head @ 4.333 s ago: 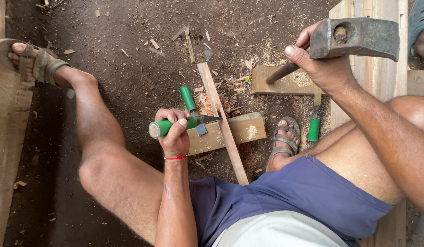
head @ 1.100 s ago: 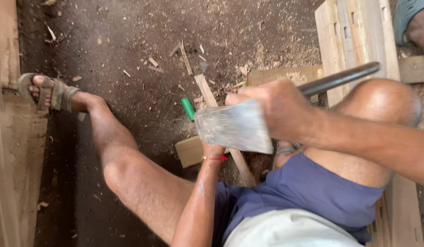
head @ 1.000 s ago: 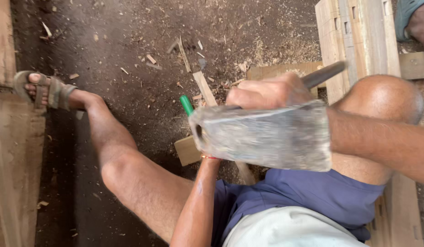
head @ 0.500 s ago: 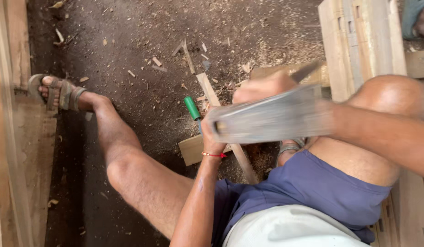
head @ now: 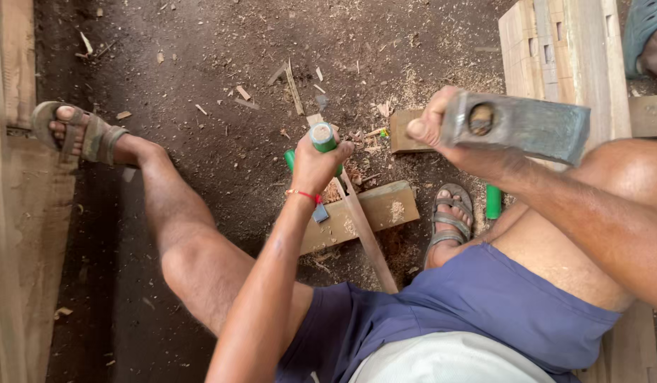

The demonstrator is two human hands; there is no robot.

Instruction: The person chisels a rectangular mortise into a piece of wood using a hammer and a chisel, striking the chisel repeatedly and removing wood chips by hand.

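My left hand (head: 316, 164) wraps its fingers tight around the green plastic-handled chisel (head: 322, 139), thumb over the top side, holding it upright with its flat butt end facing up and its blade below my fingers against the narrow pale wooden slat (head: 364, 234). That slat lies across the short rectangular wooden block (head: 364, 215) on the dirt floor (head: 222, 85). My right hand (head: 431, 124) grips the heavy grey steel hammer head (head: 516, 128), fingers closed on its handle, raised right of the chisel's butt and level with it.
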